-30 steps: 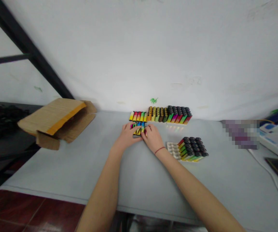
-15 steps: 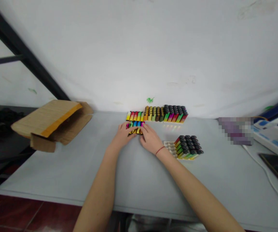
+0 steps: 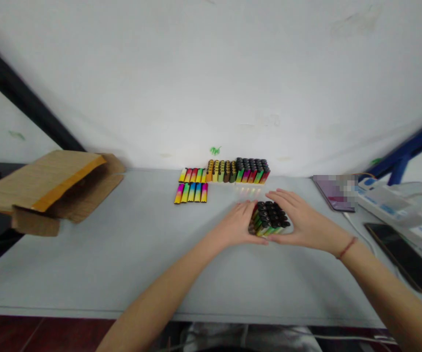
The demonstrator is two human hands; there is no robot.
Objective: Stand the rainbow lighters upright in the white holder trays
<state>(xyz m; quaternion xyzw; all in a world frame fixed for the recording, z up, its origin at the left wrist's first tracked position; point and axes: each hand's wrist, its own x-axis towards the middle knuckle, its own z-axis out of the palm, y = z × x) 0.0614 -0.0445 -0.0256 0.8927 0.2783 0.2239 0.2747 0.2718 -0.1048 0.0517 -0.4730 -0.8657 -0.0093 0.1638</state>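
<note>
A tight block of upright lighters (image 3: 270,217) with black tops and coloured bodies stands on the table in front of me. My left hand (image 3: 241,225) curves round its left side, and my right hand (image 3: 297,220) wraps the right side. Both thumbs come near each other at the block's front edge. Their pale tray is mostly covered by my hands and the lighters. To the left, two rows of lighters lie flat: a near row (image 3: 191,192) with purple, green and blue bodies, and a far row (image 3: 192,175) with yellow, red and green ones.
Along the wall stand upright lighters with gold tops (image 3: 221,171) and black-topped ones (image 3: 252,170) in a white tray. An open cardboard box (image 3: 60,181) lies at the left. Phones (image 3: 403,256), a power strip (image 3: 394,200) and cables occupy the right side.
Both my hands have left the near row of flat lighters and moved right, onto the black-topped block. That row now lies uncovered. The view has shifted to the right.
</note>
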